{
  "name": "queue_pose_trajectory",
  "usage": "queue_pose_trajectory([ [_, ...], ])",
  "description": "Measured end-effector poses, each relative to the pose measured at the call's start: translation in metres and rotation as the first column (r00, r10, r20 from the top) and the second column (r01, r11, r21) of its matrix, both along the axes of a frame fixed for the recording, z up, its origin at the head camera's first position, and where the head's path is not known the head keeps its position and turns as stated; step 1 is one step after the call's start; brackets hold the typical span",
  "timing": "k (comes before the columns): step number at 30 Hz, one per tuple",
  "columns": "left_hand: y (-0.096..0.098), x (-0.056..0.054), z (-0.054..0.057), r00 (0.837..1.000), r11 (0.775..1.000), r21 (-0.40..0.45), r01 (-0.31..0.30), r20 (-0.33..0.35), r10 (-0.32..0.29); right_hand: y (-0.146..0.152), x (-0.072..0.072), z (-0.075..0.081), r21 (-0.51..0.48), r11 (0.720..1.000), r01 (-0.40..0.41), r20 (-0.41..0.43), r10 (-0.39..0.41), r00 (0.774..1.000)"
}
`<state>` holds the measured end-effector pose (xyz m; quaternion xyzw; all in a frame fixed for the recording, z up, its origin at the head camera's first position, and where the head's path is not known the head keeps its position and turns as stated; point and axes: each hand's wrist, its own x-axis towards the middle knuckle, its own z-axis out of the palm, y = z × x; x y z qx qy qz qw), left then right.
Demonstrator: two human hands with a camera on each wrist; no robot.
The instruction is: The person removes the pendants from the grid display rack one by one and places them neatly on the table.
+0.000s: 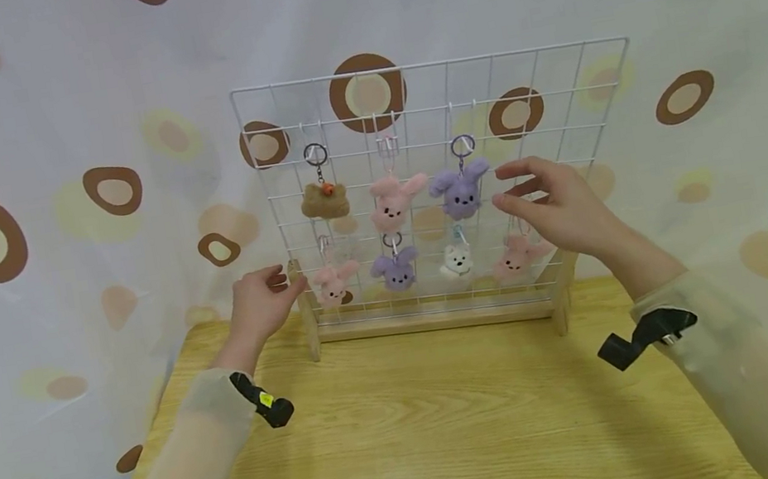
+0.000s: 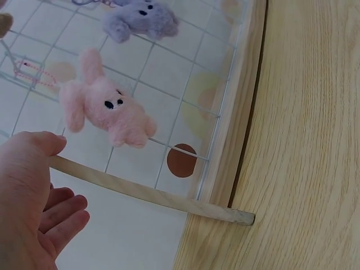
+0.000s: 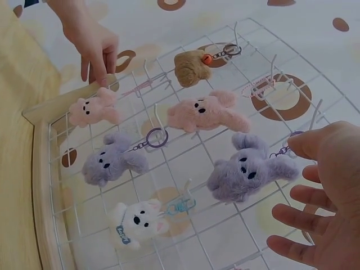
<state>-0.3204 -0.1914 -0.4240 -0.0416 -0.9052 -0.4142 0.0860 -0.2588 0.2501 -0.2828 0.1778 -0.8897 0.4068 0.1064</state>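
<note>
My left hand is at the left wooden post of a wire grid rack, pinching the post's upper end between thumb and fingers. My right hand is held beside the upper purple plush bunny keychain, its fingers spread and nothing in them. In the right wrist view the thumb overlaps that bunny's purple ring. The bunny hangs from a hook on the grid. Closest to the left hand hangs a pink plush bunny in the lower row.
Other keychains on the grid are a brown plush, an upper pink bunny, a lower purple bunny, a white plush dog and a lower right pink bunny. The rack stands on a wooden table before a patterned curtain.
</note>
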Motion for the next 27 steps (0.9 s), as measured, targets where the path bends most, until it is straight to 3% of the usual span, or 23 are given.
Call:
queue_pose_trajectory([
  [10,0.008,-0.002,-0.001,0.994,0.998,-0.049,-0.045,-0.098,0.04,-0.005,-0.006,0.009,0.012,1.0,0.015,-0.018,-0.015,1.0],
  [15,0.011,-0.002,-0.002,0.991,0.996,-0.076,-0.041,-0.133,0.031,-0.009,-0.01,0.012,0.004,1.0,0.019,-0.021,-0.019,1.0],
  [27,0.012,-0.005,-0.004,0.991,0.996,-0.084,-0.024,-0.13,0.013,-0.022,-0.02,0.022,-0.044,0.998,0.038,-0.029,-0.039,0.999],
])
